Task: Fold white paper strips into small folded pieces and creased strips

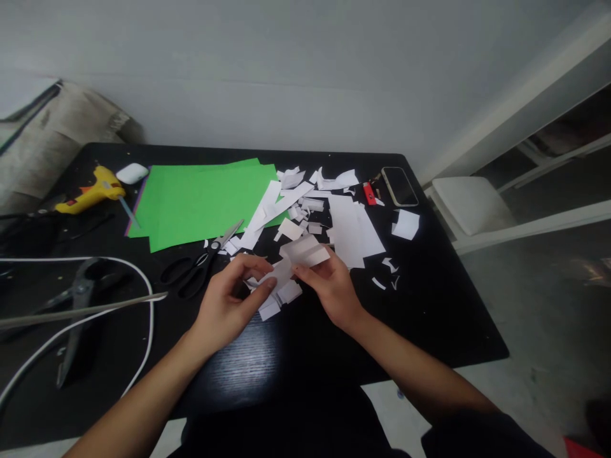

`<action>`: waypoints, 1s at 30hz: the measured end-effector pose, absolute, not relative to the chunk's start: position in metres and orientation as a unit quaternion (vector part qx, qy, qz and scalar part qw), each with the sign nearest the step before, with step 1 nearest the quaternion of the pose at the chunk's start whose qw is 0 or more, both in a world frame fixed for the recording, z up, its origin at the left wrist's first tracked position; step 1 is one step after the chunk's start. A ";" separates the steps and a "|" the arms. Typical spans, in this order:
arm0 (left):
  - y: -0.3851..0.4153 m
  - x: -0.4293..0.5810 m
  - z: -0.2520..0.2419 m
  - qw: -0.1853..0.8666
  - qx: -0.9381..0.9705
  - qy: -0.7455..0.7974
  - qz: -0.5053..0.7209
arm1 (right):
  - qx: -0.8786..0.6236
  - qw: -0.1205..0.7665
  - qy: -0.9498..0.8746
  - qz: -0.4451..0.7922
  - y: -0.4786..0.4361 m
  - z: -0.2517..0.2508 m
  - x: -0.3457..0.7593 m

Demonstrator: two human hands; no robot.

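Over the black table, both my hands are at a folded piece of white paper (305, 251). My right hand (337, 289) grips its right side, with the thumb on the near face and the fingers mostly hidden behind. My left hand (236, 296) pinches white paper (281, 273) at the left between thumb and fingers; whether it is the same piece or a separate one I cannot tell. Small white paper cutouts (270, 308) lie just under the hands. Black-handled scissors (203, 261) rest left of my left hand, blades pointing away.
Green sheets (210, 200) lie at the back, with paper strips (262, 216) across their right edge. White sheets (346, 229), a red lighter (369, 193) and a phone (400, 186) are to the right. A yellow glue gun (93, 191), pliers (81, 305) and a white cable (150, 318) occupy the left.
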State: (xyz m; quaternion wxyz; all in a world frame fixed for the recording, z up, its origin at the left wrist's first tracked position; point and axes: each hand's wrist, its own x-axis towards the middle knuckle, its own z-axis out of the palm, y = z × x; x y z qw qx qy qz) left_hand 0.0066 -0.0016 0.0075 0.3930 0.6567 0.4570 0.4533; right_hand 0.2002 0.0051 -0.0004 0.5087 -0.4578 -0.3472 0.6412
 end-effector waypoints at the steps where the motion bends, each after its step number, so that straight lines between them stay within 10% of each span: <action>1: -0.001 0.007 0.008 0.395 0.656 0.457 0.453 | -0.457 0.514 -0.347 0.638 0.005 0.000 0.200; 30: -0.002 0.004 0.007 0.381 0.648 0.500 0.431 | -0.427 0.490 -0.322 0.688 0.009 -0.002 0.203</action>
